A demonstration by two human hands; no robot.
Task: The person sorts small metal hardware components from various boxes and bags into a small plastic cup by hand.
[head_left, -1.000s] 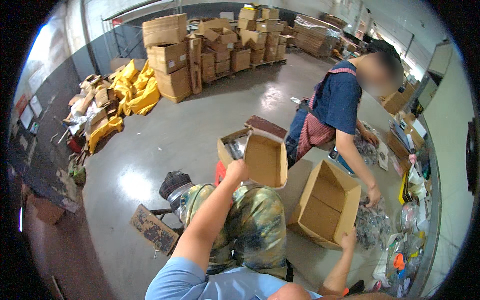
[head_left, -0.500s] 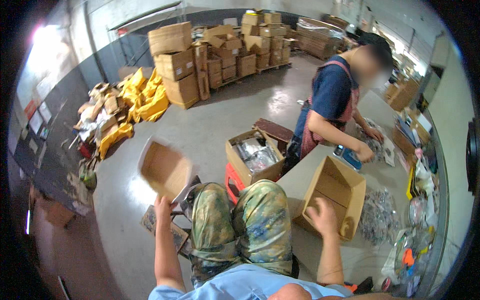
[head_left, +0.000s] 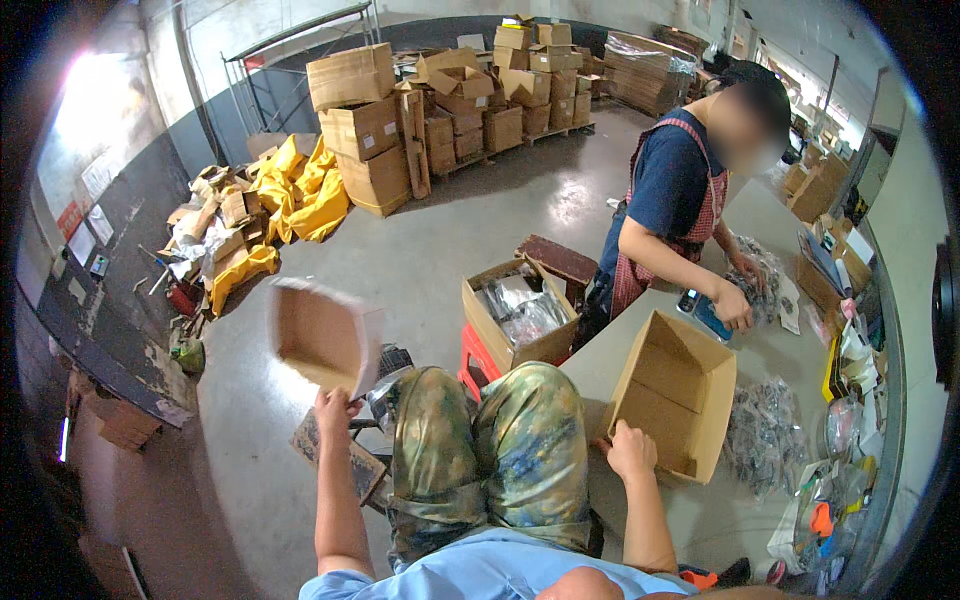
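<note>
In my left hand (head_left: 335,405) is the near edge of an open box (head_left: 325,335), white outside and brown inside. It is tilted off to my left above the floor, slightly blurred. My right hand (head_left: 630,450) is closed at the near left rim of an open brown cardboard box (head_left: 690,395) on the grey table. The thumb lies near the rim, and some of the fingers are hidden. No contents show inside either box. Right of the brown box lies a heap of small clear plastic packets (head_left: 765,435).
A carton of plastic-wrapped goods (head_left: 520,310) rests on a red stool (head_left: 480,365) ahead. Across the table, a co-worker (head_left: 670,185) handles clear packets. Stacked cartons (head_left: 370,150) and yellow sacks (head_left: 300,190) stand farther off. Bags and loose items crowd the table's right edge.
My right hand has come down from above the brown box to its near left rim, its fingers closing. The white-sided box in my left hand has tilted and turned slightly.
</note>
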